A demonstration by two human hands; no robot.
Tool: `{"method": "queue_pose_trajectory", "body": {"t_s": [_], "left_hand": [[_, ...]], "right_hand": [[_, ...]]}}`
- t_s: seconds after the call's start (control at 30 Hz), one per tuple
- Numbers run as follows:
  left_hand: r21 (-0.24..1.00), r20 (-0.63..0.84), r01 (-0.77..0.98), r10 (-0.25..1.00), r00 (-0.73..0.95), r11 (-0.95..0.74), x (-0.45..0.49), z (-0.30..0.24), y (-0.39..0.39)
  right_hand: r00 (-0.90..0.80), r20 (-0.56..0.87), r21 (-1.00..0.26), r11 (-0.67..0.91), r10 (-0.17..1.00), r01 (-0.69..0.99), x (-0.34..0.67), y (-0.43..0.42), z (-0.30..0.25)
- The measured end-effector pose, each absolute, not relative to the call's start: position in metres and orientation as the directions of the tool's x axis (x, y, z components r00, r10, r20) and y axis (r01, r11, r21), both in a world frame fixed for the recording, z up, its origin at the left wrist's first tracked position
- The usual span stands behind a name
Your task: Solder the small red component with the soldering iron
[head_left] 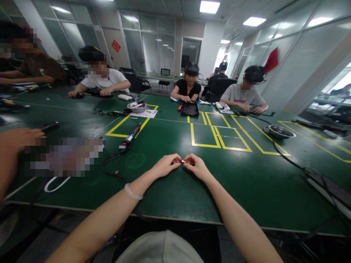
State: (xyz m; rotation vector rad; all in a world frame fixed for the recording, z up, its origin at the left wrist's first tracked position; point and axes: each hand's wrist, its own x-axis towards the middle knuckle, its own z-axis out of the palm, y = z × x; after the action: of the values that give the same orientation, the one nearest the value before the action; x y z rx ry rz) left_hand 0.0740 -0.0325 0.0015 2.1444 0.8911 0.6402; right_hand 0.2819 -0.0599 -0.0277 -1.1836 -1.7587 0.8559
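Between my fingertips is a tiny red and white piece [182,161], too small for me to tell its kind. My left hand [168,164] pinches it from one side, a pale bangle [132,192] on that wrist. From the other side my right hand [195,165] grips it too, thumb and fingers pressed together. Both hands are just above or resting on the green table [181,197]; I cannot tell which. Left of them lies a screwdriver-like power tool [131,136] with a blue and silver body, its black cable [117,171] running back toward me.
Yellow tape outlines [205,146] mark the table. A metal bowl [279,132] stands at right among black cables, another bowl [137,106] at far left. Across sits a person with a black tray [189,109]. Another person's hand [22,140] reaches in at left.
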Motion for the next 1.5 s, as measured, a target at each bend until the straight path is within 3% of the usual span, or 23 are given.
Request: {"method": "queue_pose_trajectory", "body": {"t_s": [1.5], "left_hand": [[0.605, 0.166, 0.522, 0.736, 0.656, -0.601, 0.0666, -0.0007, -0.0272]], "right_hand": [[-0.198, 0.255, -0.851, 0.316, 0.947, 0.419, 0.2839, -0.0592, -0.0294]]}}
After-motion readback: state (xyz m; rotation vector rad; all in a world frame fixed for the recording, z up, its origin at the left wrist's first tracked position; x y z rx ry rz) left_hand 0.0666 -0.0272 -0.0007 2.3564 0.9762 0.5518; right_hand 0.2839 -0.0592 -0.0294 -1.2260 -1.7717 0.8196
